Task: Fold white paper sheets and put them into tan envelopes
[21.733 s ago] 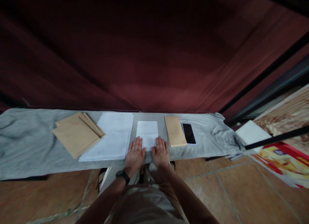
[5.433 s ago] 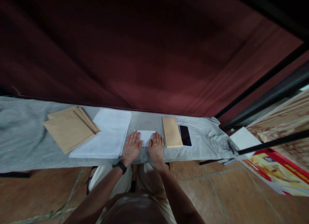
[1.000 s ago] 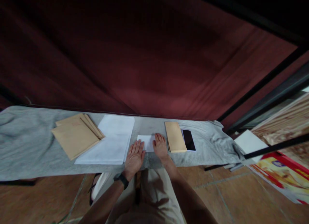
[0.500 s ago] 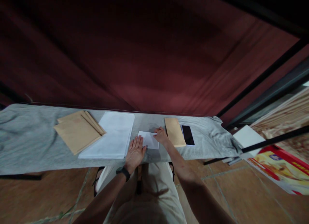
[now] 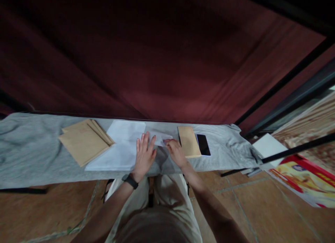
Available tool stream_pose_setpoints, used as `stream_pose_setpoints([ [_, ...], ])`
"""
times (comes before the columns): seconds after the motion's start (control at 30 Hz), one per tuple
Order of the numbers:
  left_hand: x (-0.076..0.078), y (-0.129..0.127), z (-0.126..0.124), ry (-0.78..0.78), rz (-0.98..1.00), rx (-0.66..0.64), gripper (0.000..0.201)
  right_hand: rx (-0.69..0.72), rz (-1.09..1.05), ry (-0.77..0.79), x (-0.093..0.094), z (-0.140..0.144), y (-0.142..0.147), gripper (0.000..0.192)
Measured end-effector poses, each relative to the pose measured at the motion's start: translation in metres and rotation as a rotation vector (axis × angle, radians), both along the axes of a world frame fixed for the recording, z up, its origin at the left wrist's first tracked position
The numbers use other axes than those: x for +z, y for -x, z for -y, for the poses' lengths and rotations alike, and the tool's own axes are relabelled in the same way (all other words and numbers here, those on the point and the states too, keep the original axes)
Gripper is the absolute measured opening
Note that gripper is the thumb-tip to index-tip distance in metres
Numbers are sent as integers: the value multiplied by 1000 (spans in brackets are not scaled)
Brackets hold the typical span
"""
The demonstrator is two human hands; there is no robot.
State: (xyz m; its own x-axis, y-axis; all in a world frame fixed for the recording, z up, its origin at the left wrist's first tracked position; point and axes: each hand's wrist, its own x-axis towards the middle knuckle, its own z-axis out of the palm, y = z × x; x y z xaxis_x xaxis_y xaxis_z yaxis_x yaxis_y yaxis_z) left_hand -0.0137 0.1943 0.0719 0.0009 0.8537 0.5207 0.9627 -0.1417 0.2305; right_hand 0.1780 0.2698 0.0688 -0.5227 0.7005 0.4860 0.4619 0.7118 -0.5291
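A small folded sheet of white paper (image 5: 159, 138) lies in front of me on the grey cloth, partly lifted. My right hand (image 5: 175, 149) pinches its near right edge between closed fingers. My left hand (image 5: 144, 153), palm down with fingers stretched and apart, is at the paper's left side, near the right edge of a stack of large white sheets (image 5: 121, 148). A dark watch circles my left wrist. Right of my right hand lies a brown envelope (image 5: 189, 141), and a phone (image 5: 203, 144) with a dark screen sits beside it.
Several brown envelopes (image 5: 83, 141) overlap the white stack at the left. The narrow table under the grey cloth (image 5: 36, 148) ends close to a dark red curtain (image 5: 157, 68). A black metal bar (image 5: 300, 152) and a red-yellow box (image 5: 306, 180) stand at the right.
The small paper has moved away from me and tilted up at its near edge. My left hand's fingers have spread and shifted forward; my right hand has turned and now grips the near edge.
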Motion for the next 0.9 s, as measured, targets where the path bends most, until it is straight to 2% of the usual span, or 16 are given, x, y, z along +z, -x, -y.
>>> stream_pose_setpoints([
  [0.07, -9, 2, 3, 60, -84, -51, 61, 9, 84, 1, -15, 13, -4, 27],
  [0.2, -42, 5, 9, 231, -179, -227, 56, -13, 206, 69, -45, 31, -16, 44],
  [0.27, -55, 6, 9, 308, -182, -269, 52, -37, 213, 105, -54, 37, -21, 46],
  [0.37, -66, 8, 7, 368, -172, -284, 52, -40, 227, 113, -58, 40, -25, 43],
  [0.6, -73, 9, 8, 318, -109, -293, 50, -36, 267, 95, -58, 40, -24, 42],
  [0.9, -70, 10, 11, 272, -39, -329, 43, -57, 306, 45, -61, 41, -23, 45],
])
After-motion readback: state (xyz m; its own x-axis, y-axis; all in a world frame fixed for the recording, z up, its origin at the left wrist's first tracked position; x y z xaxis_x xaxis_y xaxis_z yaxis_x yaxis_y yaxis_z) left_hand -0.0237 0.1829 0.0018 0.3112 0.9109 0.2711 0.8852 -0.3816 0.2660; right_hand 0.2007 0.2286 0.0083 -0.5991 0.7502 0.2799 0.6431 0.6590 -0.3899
